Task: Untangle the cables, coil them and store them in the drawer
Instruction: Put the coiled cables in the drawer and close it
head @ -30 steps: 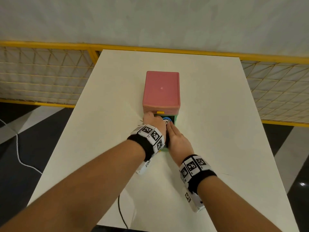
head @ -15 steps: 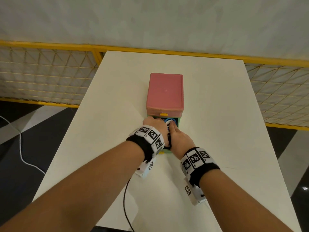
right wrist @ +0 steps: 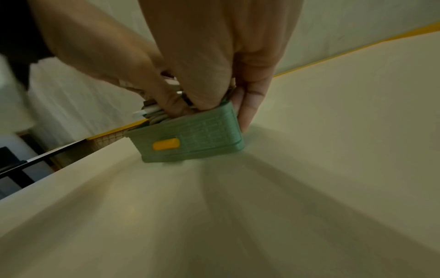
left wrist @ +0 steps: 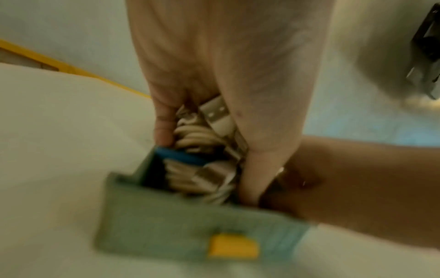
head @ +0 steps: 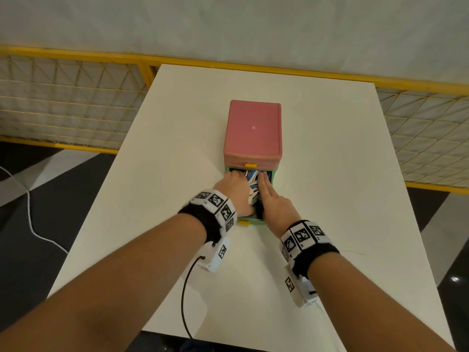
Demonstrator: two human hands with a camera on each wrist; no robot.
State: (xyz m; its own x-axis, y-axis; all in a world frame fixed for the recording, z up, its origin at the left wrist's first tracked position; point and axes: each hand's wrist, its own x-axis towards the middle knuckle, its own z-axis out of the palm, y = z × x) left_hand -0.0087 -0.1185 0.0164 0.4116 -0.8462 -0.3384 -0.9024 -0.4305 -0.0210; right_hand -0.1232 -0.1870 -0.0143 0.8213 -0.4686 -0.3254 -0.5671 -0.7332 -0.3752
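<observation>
Fingers and thumb of the left hand curled around the coiled cables, pinching them, likely so the loops could not spring apart inside the open green drawer. Straight fingers of the right hand pressed along the drawer's right wall, probably steadying it. Its pink cabinet stood midway across the table, drawer drawn toward the near edge.

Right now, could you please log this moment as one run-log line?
stage: stowing | drawer: open | cables: in drawer | left hand: grips cables | right hand: fingers straight over drawer
</observation>
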